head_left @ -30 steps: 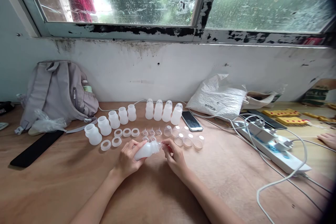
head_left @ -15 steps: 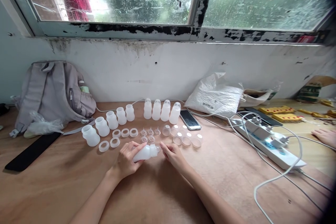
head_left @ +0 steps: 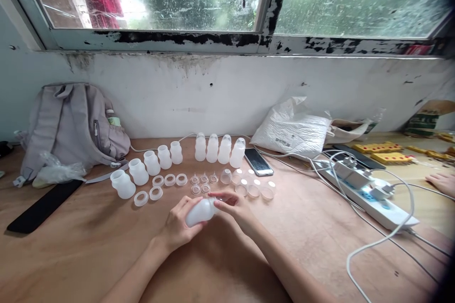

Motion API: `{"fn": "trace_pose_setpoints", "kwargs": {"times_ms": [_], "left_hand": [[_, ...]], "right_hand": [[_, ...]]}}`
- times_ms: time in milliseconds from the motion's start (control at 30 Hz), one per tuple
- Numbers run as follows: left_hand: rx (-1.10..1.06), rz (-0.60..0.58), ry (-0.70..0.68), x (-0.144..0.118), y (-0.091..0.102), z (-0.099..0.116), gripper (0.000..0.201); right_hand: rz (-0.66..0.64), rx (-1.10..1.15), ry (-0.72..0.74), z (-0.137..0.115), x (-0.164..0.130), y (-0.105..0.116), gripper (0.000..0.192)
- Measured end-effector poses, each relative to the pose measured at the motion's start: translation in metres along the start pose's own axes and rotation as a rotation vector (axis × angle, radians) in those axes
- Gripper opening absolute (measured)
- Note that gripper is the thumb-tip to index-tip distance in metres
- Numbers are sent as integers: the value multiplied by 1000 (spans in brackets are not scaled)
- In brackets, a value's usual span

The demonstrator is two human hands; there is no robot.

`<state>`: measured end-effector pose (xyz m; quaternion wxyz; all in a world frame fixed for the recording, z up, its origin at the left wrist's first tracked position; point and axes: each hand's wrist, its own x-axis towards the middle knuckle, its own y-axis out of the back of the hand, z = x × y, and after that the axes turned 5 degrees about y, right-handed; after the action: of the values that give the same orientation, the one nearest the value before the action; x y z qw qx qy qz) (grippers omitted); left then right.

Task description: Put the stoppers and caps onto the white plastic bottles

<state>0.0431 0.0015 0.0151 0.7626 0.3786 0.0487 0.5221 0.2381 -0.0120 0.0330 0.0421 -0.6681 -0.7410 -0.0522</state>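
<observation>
- Currently, the left hand (head_left: 178, 223) is wrapped around a milky-white, rounded plastic bottle (head_left: 199, 212), tilted at that hand's two o'clock.
- The right hand (head_left: 237, 209) is curled narrowly at the bottle's neck end, with the bottle at its nine o'clock; its exact grip is hidden.
- From the bottle, translucent white plastic rings (head_left: 155, 198) lie at ten o'clock, small clear pointed teats (head_left: 204, 179) at twelve.

The head camera looks down across the table (head_left: 313, 227).

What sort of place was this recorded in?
Probably an improvised indoor work area: rows of frosted white plastic bottles stand on a broad brown wooden table, below a wide glass window whose grey frame has dark, peeling patches.
</observation>
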Motion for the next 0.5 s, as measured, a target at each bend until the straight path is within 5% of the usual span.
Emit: {"fn": "trace_pose_setpoints", "kwargs": {"times_ms": [100,267,500], "left_hand": [[137,60,-94,-3,-5,-1,50],[302,129,-143,-2,-4,-9,49],[499,146,-385,2,5,-21,44]], "right_hand": [[77,-85,-40,1,1,1,28],[-117,41,-11,-2,0,0,43],[-29,50,-184,17,1,-10,35]]}}
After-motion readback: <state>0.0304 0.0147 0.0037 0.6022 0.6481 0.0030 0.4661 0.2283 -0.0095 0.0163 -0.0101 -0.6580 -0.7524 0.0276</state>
